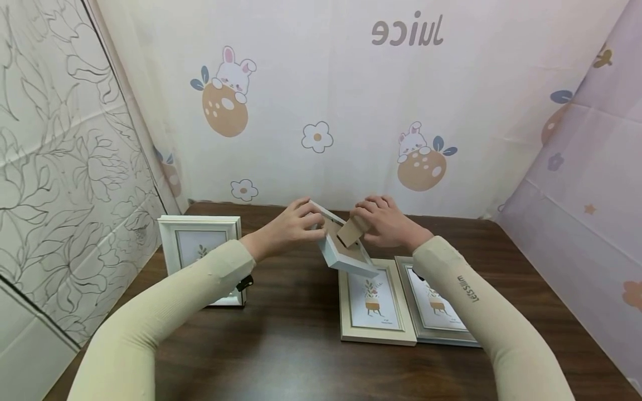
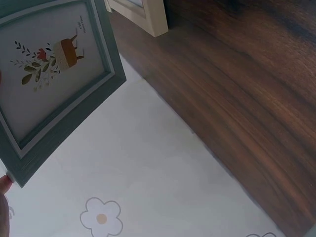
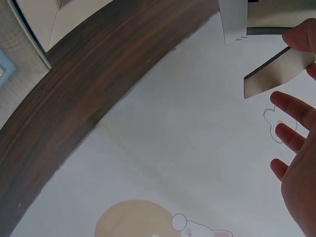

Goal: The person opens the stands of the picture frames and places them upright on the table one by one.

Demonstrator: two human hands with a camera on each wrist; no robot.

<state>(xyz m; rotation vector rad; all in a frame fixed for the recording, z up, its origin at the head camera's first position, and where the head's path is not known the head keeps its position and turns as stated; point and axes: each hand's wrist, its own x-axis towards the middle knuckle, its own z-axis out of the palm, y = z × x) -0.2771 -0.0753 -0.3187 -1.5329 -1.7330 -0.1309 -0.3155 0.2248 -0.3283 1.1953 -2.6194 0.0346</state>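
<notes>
Along the desk's point(image 1: 281, 356) near edge I see, via the head cam, the L sleeve point(image 1: 165, 312) and R sleeve point(image 1: 501, 317) reaching in. Toward the desk's R edge, the cream frame point(image 1: 377, 301) and silver-gray frame point(image 1: 436, 306) lie flat side by side, plant pics up; the R sleeve hides part of the latter. By the desk's L edge, the white frame point(image 1: 198, 242) stands upright.

Approx. mid-width, nearer the desk's far edge, I've got the blue-gray frame point(image 1: 352, 254) held up & tilted, brown back toward the head cam. L hand point(image 1: 302, 223) grips its side, fingers curled round the edge. R hand point(image 1: 383, 223) pinches the stand flap point(image 1: 352, 231) betw. thumb & index, other fingers spread. Can't tell if the frame's low corner touches the cream one.

Past the desk's far edge: cloth backdrop point(image 1: 321, 83) w/ bunnies, fruit & flowers.
</notes>
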